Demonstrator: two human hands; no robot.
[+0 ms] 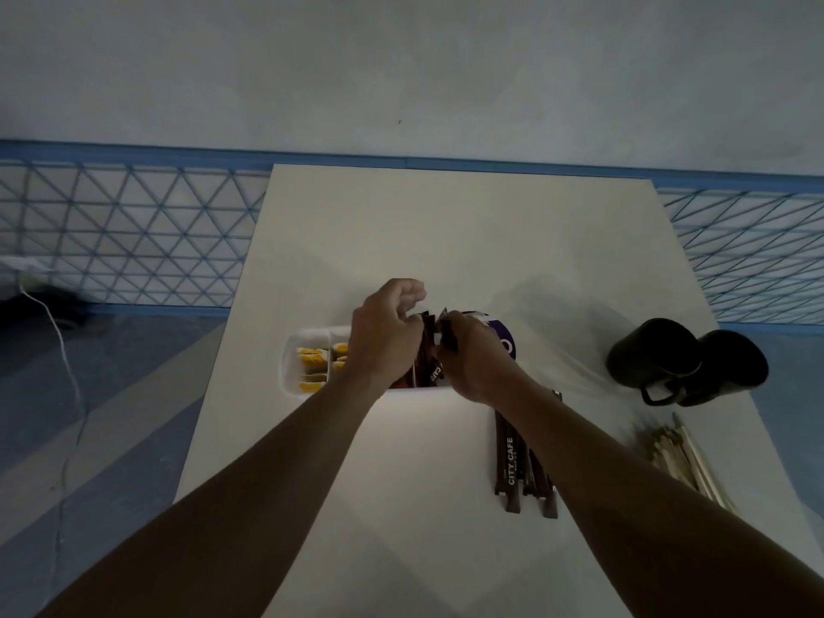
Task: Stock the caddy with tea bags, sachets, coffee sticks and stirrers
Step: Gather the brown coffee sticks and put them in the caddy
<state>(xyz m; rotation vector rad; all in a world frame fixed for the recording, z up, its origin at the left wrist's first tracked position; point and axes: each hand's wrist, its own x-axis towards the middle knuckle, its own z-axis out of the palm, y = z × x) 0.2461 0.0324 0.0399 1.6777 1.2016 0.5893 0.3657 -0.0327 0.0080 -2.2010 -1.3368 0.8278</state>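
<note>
**White caddy (307, 339) takes a bundle of coffee sticks (430, 332), ends up**

Pale grey-blue wall (401, 60) fills the top of the view above a blue band. Below it, a floor (133, 234) patterned with blue lattice lines shows on both sides. A white cable (67, 359) trails across the floor at far left.

The white tabletop (446, 243) runs from the person towards the wall and carries everything else. Two bare forearms reach in from the near edge and meet over the caddy, which lies near the tabletop's middle with its long axis running left to right.

Two black mugs (686, 363) lie on their sides at right, touching, well apart from the caddy. A round purple-and-white object (504, 336) sits just behind the right hand (472, 359), and what it is cannot be told.

The left hand (385, 341) curls its fingers round the bundle of coffee sticks while the right hand pinches it from the other side. The dark sticks stand roughly upright, lower ends down inside the caddy and upper ends poking out between the hands.

Spare coffee sticks (512, 466), printed CITY CAFE, lie flat just right of centre, with their long axes pointing from the person towards the caddy. Pale wooden stirrers (682, 452) lie in a loose heap near the right edge, on much the same line. Yellow tea bags (312, 361) fill the caddy's left compartments.
</note>
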